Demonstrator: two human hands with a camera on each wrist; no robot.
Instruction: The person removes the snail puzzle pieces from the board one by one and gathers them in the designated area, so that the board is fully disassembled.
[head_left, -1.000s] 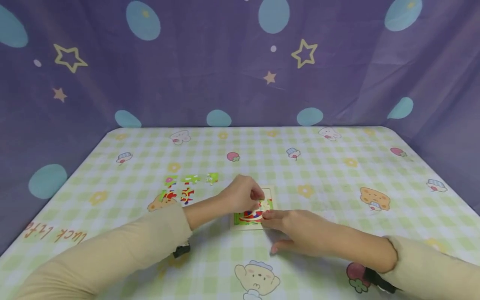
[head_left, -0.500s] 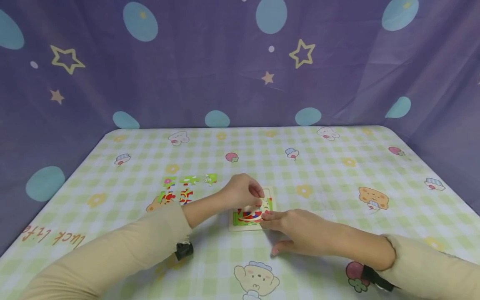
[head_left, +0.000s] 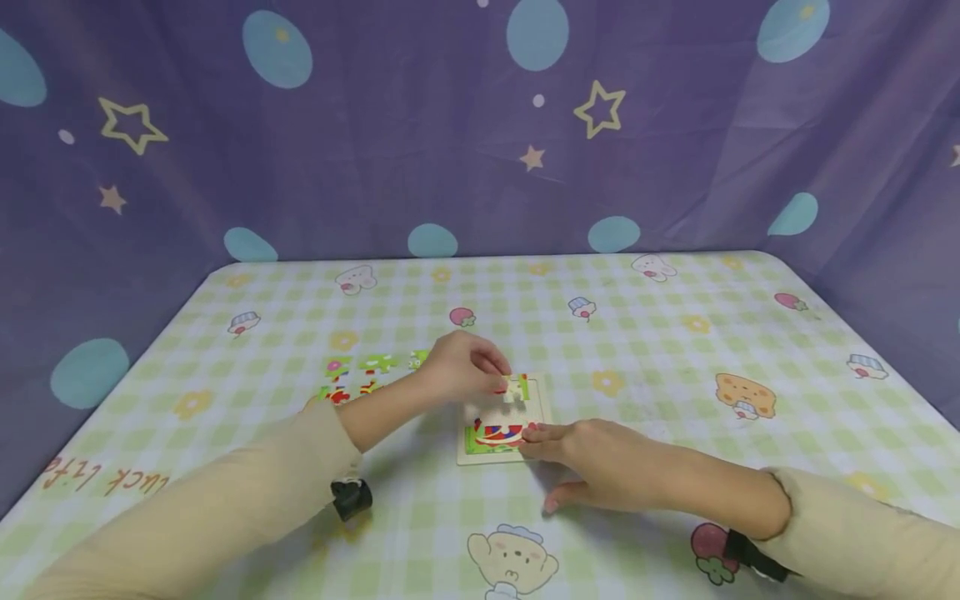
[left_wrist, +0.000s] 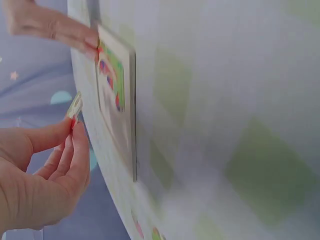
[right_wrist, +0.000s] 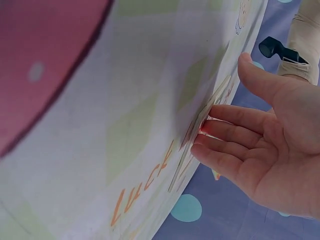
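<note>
Though narrow, left grip (left_wrist: pixel 46 175) on puzzle piece (left_wrist: pixel 75 106).

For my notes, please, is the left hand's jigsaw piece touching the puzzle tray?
No, the left hand pinches the jigsaw piece above the puzzle tray.

The puzzle tray (head_left: pixel 480 459) looks like smooth, matt wood; the printed jigsaw pieces (head_left: pixel 378 363) at left look smooth-faced. The tablecloth (head_left: pixel 660 346) appears smooth, the far curtain (head_left: pixel 420 125) lightly creased cloth, the sleeves (head_left: pixel 225 504) matt fabric.
</note>
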